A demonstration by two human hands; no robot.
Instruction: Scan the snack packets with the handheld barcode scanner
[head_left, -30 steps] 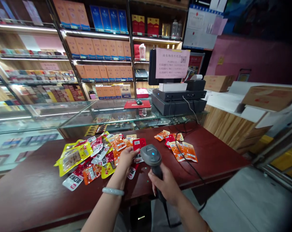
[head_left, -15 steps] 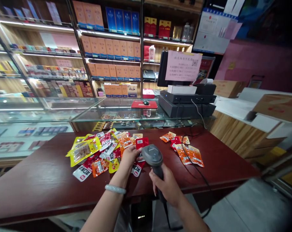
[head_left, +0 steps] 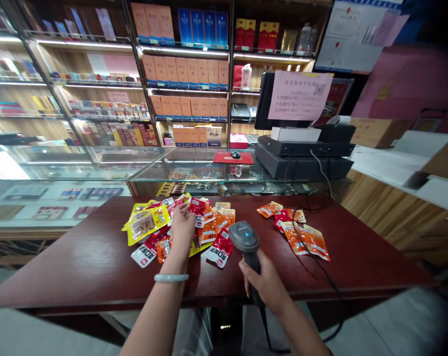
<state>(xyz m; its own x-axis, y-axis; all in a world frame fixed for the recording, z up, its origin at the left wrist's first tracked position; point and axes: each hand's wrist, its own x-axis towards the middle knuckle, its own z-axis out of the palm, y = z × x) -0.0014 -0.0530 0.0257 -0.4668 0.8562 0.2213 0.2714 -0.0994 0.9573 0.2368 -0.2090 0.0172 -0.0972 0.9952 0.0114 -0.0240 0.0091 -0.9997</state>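
My left hand (head_left: 183,225), with a pale bangle on the wrist, reaches into a pile of small snack packets. Its fingers are curled at the edge of a red snack packet (head_left: 198,209); the fingertips are partly hidden. Around it lie yellow packets (head_left: 149,224), orange packets (head_left: 208,231) and red-and-white packets (head_left: 221,248). My right hand (head_left: 265,279) is wrapped round the handle of a dark barcode scanner (head_left: 244,236). The scanner stands upright just right of the pile, with a blue light showing on its head.
A smaller group of orange and red packets (head_left: 306,241) lies to the right, crossed by the black cable (head_left: 322,278). Behind the dark red table (head_left: 79,267) stand a glass counter (head_left: 146,173), a monitor with a pink notice (head_left: 300,96) and stocked shelves (head_left: 187,89).
My left hand has moved left from beside the scanner head into the pile, and a red packet moved there too. The scanner's blue light now shows. The view has shifted slightly left.
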